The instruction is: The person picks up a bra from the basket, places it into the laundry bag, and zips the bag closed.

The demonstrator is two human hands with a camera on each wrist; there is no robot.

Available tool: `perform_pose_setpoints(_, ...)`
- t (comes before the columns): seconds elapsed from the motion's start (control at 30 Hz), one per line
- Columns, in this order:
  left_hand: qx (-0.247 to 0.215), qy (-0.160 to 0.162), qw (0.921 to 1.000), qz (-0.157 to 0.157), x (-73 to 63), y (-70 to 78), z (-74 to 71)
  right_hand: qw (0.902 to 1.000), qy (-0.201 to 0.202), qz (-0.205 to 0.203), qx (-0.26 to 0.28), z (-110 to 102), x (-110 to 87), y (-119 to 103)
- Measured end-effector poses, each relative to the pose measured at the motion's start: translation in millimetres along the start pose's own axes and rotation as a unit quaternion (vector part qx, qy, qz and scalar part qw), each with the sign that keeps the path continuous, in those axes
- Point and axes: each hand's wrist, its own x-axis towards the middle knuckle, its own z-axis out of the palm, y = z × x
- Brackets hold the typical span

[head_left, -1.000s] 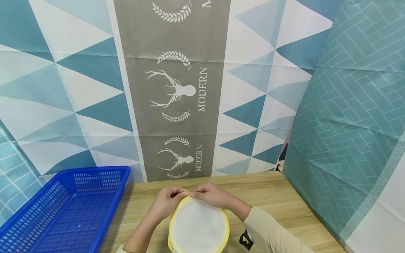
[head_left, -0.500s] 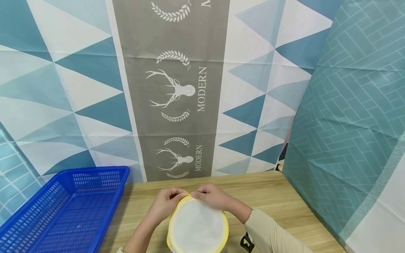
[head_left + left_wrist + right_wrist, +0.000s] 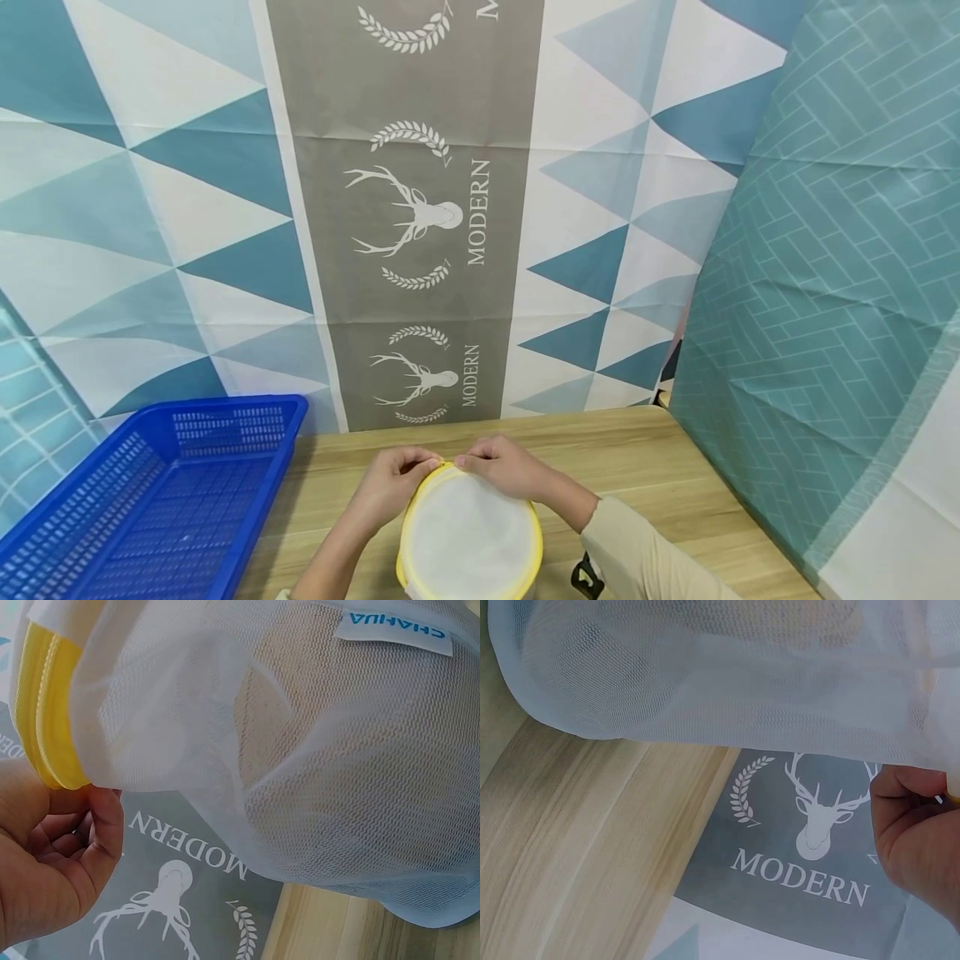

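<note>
A white mesh laundry bag [image 3: 472,533], its round top edged with yellow zipper trim [image 3: 537,542], stands upright on the table before me. At the far edge of that top, my left hand [image 3: 393,483] pinches the trim between thumb and fingers. My right hand [image 3: 506,468] pinches the same edge just to the right, thumb on top, a short piece of yellow zipper showing between the hands. In the left wrist view the mesh side bulges out and carries a white label [image 3: 394,634] with blue letters. Fine mesh fills the upper right wrist view, above the right hand [image 3: 922,817].
A blue plastic basket [image 3: 288,454] with perforated walls stands at the left. The wooden table [image 3: 622,450] ends at a patterned wall cloth [image 3: 420,275] behind. A teal cloth [image 3: 810,333] hangs on the right. A small black-and-green item [image 3: 587,577] shows beside the right sleeve.
My right hand has shifted very slightly to the right along the edge, and the gap between the two thumbs is a little wider. The bag stays in place.
</note>
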Motion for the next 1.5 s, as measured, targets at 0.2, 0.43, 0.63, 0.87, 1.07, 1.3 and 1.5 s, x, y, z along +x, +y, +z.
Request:
perform_pose_setpoints(0.2, -0.002, 0.001, 1.0, 0.003, -0.6, 0.5, 0.0, 1.0, 0.005, 0.002, -0.001, 1.1, 0.4, 0.8)
perform_pose_setpoints(0.43, -0.001, 0.002, 1.0, -0.001, -1.3, 1.1, -0.2, 0.9999, 0.007, 0.006, -0.005, 1.5, -0.3, -0.4)
perform_pose_setpoints(0.63, 0.002, 0.004, 1.0, 0.002, -1.3, 0.6, 0.0, 0.9999, 0.008, 0.011, -0.007, 1.6, -1.1, 0.4)
perform_pose_setpoints(0.87, 0.005, 0.002, 1.0, -0.006, 0.7, 1.4, 0.8, 0.9999, 0.008, 0.008, 0.003, 0.6, -0.6, 1.1)
perform_pose_setpoints(1.07, 0.009, 0.006, 0.9999, -0.009, 0.0, 4.5, 1.9, 1.0, 0.0, 0.006, -0.004, -0.3, 3.7, -0.6)
perform_pose_setpoints(1.3, 0.006, 0.0, 1.0, -0.008, -0.1, 6.9, 1.9, 0.9984, 0.004, -0.016, -0.054, -1.0, 5.7, -4.3)
perform_pose_setpoints(1.5, 0.012, 0.0, 0.9999, -0.004, 0.0, 6.4, 1.2, 0.9982, 0.004, -0.025, -0.053, -1.0, 4.0, -4.6)
